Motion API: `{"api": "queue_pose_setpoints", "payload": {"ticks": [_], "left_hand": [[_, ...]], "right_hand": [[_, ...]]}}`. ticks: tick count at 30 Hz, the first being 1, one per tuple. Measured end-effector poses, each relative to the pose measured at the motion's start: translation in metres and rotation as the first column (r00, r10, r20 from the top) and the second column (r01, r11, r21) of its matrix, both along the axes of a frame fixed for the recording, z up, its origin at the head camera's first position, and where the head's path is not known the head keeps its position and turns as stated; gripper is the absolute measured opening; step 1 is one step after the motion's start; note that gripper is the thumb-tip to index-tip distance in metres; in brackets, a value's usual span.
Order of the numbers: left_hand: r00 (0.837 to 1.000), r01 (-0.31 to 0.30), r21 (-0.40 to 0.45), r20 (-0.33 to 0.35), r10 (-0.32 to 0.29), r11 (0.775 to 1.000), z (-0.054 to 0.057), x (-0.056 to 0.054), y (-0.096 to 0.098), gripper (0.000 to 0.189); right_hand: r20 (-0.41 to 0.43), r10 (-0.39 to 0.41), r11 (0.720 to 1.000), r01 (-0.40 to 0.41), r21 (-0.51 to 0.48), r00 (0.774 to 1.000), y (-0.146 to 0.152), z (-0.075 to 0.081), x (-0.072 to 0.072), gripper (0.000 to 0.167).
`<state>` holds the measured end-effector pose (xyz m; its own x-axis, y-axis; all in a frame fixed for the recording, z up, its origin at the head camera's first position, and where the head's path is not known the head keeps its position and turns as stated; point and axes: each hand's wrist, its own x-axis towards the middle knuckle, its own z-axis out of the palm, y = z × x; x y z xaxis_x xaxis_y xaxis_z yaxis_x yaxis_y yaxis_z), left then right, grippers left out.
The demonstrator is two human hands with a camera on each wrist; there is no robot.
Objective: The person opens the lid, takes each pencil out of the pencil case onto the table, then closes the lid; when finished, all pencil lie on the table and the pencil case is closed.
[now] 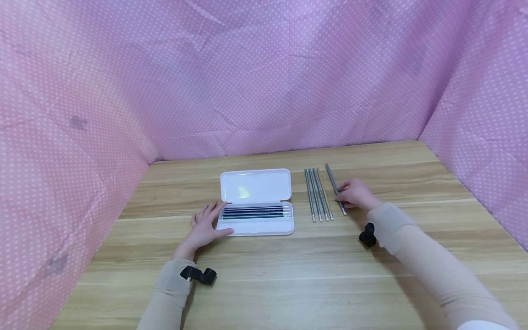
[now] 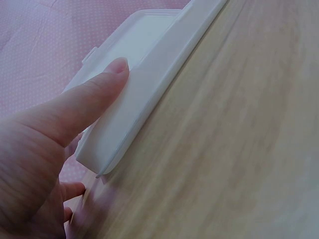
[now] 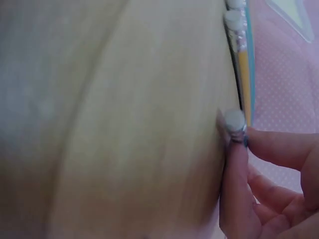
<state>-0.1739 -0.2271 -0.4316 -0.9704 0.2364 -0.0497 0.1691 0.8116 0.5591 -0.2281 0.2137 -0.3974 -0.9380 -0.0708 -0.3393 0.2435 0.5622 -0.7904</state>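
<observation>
An open white pencil case lies on the table, with several dark pencils lengthwise inside. My left hand spans its left end with spread fingers: the thumb lies straight against the front wall and the index finger reaches the hinge-side corner. To the right, my right hand pinches a dark pencil between thumb and fingers close to its eraser end. That pencil points away, slightly tilted left, and its white eraser shows by the fingertips. The other right fingers are bent behind the thumb.
Between the case and my right hand lie three blue-grey pencils and a yellow pencil, side by side, erasers toward me. The case's raised lid leans back on the far side. Pink dotted cloth borders the wooden table.
</observation>
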Motion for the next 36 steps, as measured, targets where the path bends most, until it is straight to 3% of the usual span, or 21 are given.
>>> {"api": "queue_pose_setpoints", "payload": {"ticks": [7, 16, 26, 36], "left_hand": [[1.000, -0.007, 0.001, 0.012, 0.007, 1.000, -0.001, 0.000, -0.001, 0.085], [1.000, -0.005, 0.001, 0.018, 0.005, 1.000, 0.001, 0.001, 0.001, 0.086], [1.000, 0.000, -0.009, 0.009, 0.000, 1.000, 0.001, -0.001, 0.001, 0.085], [1.000, -0.003, 0.002, 0.013, 0.003, 1.000, 0.002, 0.001, 0.000, 0.084]], "right_hand": [[-0.030, 0.029, 0.995, -0.026, 0.095, 0.999, -0.004, -0.001, 0.000, 0.037], [-0.017, 0.018, 0.999, -0.017, 0.049, 1.000, -0.007, 0.002, -0.002, 0.035], [-0.018, 0.019, 0.997, -0.018, 0.079, 1.000, -0.010, 0.000, -0.010, 0.036], [0.008, 0.033, 0.995, -0.033, 0.091, 0.999, -0.017, 0.002, -0.004, 0.037]]}}
